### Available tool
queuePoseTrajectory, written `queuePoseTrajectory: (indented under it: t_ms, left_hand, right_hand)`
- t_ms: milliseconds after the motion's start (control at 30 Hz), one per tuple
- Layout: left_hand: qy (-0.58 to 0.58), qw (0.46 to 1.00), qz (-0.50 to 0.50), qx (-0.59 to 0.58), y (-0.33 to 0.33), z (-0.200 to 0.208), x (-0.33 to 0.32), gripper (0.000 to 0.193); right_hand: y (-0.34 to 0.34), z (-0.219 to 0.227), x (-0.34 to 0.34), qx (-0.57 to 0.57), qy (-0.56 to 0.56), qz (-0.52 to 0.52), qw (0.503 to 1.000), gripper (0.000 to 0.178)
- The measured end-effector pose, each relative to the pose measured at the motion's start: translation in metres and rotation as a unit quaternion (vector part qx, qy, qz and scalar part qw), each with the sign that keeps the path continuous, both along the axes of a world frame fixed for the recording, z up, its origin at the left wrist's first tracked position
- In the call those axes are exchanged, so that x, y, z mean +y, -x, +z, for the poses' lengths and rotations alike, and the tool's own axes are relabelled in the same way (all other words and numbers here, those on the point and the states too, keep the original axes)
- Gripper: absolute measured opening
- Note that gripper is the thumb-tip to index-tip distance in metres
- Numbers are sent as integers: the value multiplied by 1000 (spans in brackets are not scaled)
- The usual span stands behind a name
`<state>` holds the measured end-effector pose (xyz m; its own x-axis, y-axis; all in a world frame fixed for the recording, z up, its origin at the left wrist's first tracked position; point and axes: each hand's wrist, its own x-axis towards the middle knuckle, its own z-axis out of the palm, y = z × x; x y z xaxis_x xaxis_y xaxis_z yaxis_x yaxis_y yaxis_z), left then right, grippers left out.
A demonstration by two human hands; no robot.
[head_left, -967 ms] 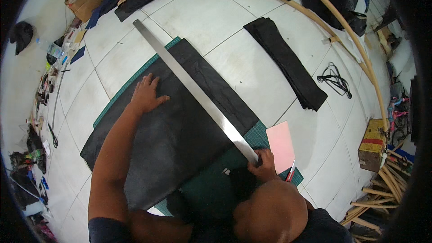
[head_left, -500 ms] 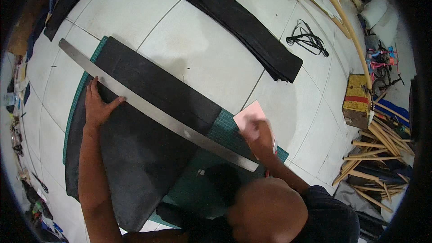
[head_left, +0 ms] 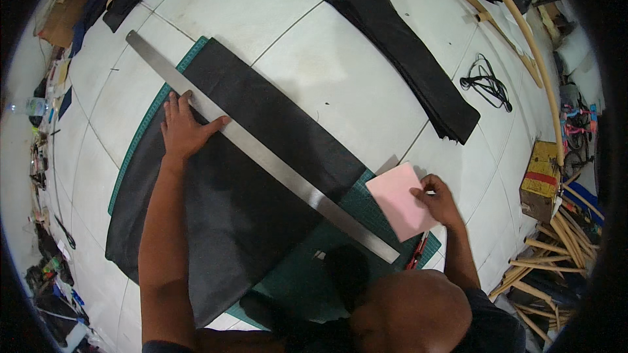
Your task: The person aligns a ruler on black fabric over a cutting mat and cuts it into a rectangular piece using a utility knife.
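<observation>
**Black sheet (head_left: 216,222) on the green mat (head_left: 364,204), one hand flat, one pinching**

At the far left, one pair of scissors (head_left: 65,233) lies on the tiled floor (head_left: 281,0). The one black sheet covers the mat's upper and left parts and spills past its left corner. The left forearm reaches up across it. The left hand (head_left: 184,132) rests palm down, fingers spread and thumb stretched wide, grasping nothing; thumb and index tips touch the lower edge of one metal ruler (head_left: 281,170). That ruler runs aslant over the sheet, jutting past the mat's upper-left edge and ending short of its right corner. Near that corner are one pink card (head_left: 396,199) and one red cutter (head_left: 416,252). The right hand (head_left: 439,201), its forearm bent upward, has its fingers curled closed on the card's right edge. On the floor beyond the mat's upper-right edge lie one stack of black strips (head_left: 405,55) and one bundled black cord (head_left: 485,85).
</observation>
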<state>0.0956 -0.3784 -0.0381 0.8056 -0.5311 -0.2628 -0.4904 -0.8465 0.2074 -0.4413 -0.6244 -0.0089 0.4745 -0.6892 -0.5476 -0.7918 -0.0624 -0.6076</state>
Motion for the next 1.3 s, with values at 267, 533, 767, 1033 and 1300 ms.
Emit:
queuePoseTrajectory:
  t_ms: [267,533,767,1033,1300]
  left_hand:
    - [-20,1000,-8,-11,2,4,-3,127]
    - [-13,999,-28,20,-4,11,-8,132]
    - [-1,999,-43,13,-7,10,0,130]
    - [-14,998,-53,6,-12,16,3,124]
    - [-25,998,-54,11,-13,22,-6,122]
  right_hand:
    - [-168,98,-39,-145,57,0,988,29]
    - [-325,-12,10,-150,39,148,977,39]
    - [-328,-35,36,-114,192,223,949,44]
    - [-266,7,66,-129,203,187,953,54]
    - [-97,-3,148,56,148,272,949,57]
